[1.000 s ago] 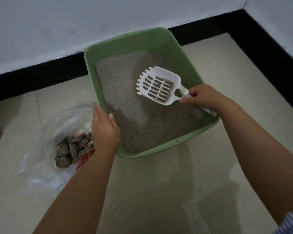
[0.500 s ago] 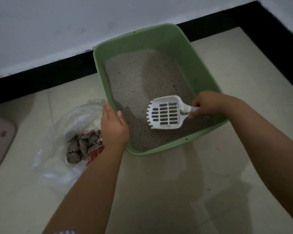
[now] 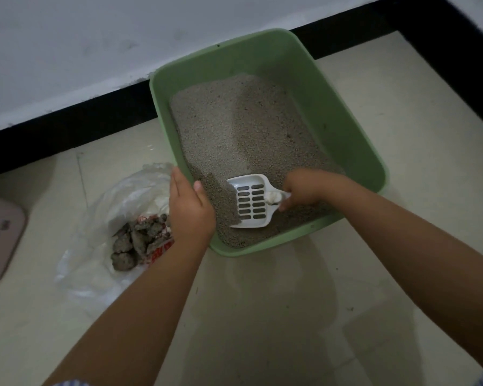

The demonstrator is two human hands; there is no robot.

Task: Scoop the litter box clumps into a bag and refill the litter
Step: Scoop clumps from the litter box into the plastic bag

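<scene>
nearest me, both forearms reach out over the pale tiled floor (image 3: 262, 316). the left hand (image 3: 190, 210) curls over the near left rim of the green litter box (image 3: 354, 151), thumb inside the wall, fingers outside, steadying it. just to its left, touching the box's corner, lies the clear plastic bag (image 3: 117, 207) with a heap of grey clumps (image 3: 134, 243) already in it; its mouth sags low and half flat.

the right hand (image 3: 304, 192) grips the handle of the white slotted scoop (image 3: 250, 201), whose left edge is dug into the grey litter (image 3: 234, 129) in the near part of the box, with a small pale lump sitting near the neck of the scoop.

from here i'd worry about the carry across: the left hand sits right between scoop and bag, so a lifted load could knock the wrist or rim and scatter on the tiles. the limp bag mouth might also let a clump slide out or miss. a hard push of the scoop could shove the light box if that left hold slackens. farther off the litter banks up unevenly toward the far wall (image 3: 95, 51), and a pinkish object (image 3: 0, 235) lies at the far left.
</scene>
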